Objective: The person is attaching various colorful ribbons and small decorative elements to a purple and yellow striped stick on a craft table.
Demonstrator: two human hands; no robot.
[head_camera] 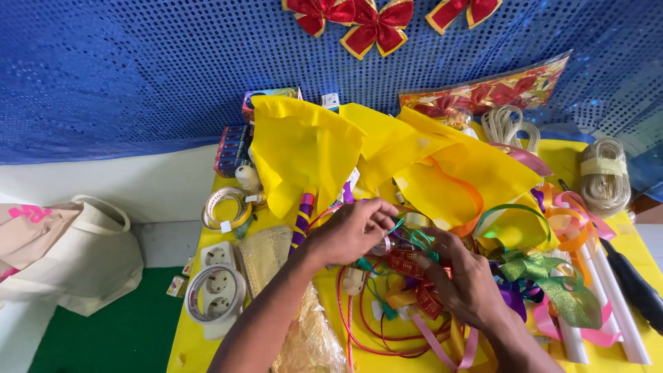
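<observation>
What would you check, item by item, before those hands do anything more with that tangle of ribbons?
1. Both hands in view: ok. Left hand and right hand meet over the pile.
2. Grip on the teal ribbon: cannot tell. Fingers pinch near it, but the contact is hidden.
3. Red patterned ribbon free: not ok. It lies tangled with other strands under the right hand.
4. Red cord out of the way: not ok. It loops under both hands.
5. Green glitter ribbon apart from the hands: ok.
6. Yellow cloth off the work spot: ok, it lies behind.
</observation>
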